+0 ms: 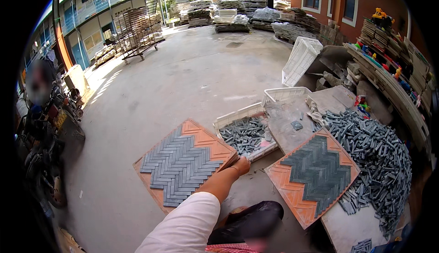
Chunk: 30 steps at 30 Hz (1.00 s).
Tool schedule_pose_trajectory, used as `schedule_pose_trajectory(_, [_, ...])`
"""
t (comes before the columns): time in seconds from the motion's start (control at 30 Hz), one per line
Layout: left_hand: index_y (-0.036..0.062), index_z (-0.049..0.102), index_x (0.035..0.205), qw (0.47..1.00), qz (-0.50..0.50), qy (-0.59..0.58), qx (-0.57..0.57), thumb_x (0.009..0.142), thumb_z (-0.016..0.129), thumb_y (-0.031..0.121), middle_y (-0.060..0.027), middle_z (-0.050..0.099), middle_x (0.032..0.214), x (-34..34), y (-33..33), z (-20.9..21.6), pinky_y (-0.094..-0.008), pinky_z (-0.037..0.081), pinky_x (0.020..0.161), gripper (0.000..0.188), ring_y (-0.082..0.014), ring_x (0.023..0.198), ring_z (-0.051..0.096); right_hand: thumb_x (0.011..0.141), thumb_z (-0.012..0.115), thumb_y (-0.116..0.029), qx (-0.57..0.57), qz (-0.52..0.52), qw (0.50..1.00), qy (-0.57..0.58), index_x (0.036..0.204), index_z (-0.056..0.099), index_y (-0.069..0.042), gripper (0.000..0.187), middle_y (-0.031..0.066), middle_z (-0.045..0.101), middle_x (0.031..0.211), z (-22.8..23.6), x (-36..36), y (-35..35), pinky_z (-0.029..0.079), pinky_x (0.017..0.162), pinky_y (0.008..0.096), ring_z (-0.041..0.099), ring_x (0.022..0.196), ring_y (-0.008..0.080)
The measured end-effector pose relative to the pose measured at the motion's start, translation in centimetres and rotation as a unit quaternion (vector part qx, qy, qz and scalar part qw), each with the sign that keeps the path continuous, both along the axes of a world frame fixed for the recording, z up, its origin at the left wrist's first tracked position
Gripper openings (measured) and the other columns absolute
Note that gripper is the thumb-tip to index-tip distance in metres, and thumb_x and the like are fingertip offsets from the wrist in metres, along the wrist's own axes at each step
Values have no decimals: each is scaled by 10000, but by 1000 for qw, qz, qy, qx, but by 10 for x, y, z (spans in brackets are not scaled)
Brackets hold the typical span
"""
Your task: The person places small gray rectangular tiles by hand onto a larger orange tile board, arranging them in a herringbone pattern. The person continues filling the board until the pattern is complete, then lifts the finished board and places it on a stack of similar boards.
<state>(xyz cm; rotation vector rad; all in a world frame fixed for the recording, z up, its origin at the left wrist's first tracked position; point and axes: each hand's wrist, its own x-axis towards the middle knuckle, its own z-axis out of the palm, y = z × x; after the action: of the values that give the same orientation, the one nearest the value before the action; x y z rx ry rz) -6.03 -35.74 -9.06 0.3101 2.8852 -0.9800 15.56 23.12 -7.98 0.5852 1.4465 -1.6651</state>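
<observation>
My left hand [242,165] reaches forward out of a white sleeve, its fingers curled at the near corner of a white plastic crate [264,153]. Whatever the fingers hold, if anything, is too small to make out. Grey strip tiles [244,133] lie loose inside that crate. Just left of the hand, an orange mould tray [153,196] carries grey strips in a herringbone pattern; more trays seem stacked under it. Another orange mould tray [277,176], filled with darker strips, lies tilted at the right. My right hand is out of view.
A large heap of grey strips [379,161] spreads over the right side, beside a worktop board [286,122]. An upright white crate [302,58] and stacked boards [388,79] stand behind it. Parked scooters [55,129] line the left; a wheeled rack [137,29] stands farther off.
</observation>
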Motion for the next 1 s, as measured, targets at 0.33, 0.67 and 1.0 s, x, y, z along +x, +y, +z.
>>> schedule_pose_trajectory(0.33, [48, 649, 669, 965, -37, -5, 261, 708, 561, 94, -123, 626, 676, -6, 82, 5, -355, 486, 531, 106, -255, 649, 632, 896, 536, -202, 133, -47, 980, 141, 1082, 536, -75, 225, 75, 624, 807, -4, 15, 1, 449, 460, 242, 579, 602, 142])
schedule_pose_trajectory(0.67, [48, 459, 1271, 641, 247, -80, 722, 881, 468, 278, -210, 510, 1226, 165, 141, 34, -368, 360, 980, 453, -364, 1132, 480, 859, 568, -180, 481, -7, 726, 492, 1090, 550, -75, 255, 81, 602, 929, 4, 55, 39, 499, 543, 304, 595, 742, 173])
schedule_pose_trajectory(1.0, [84, 309, 1382, 212, 571, -301, 733, 934, 266, 541, -71, 393, 1364, 359, 119, 52, -311, 296, 1024, 642, -197, 1221, 376, 859, 573, -258, 218, -188, 953, 95, 1131, 568, -68, 332, 103, 607, 994, 12, 90, 47, 506, 668, 344, 600, 803, 258])
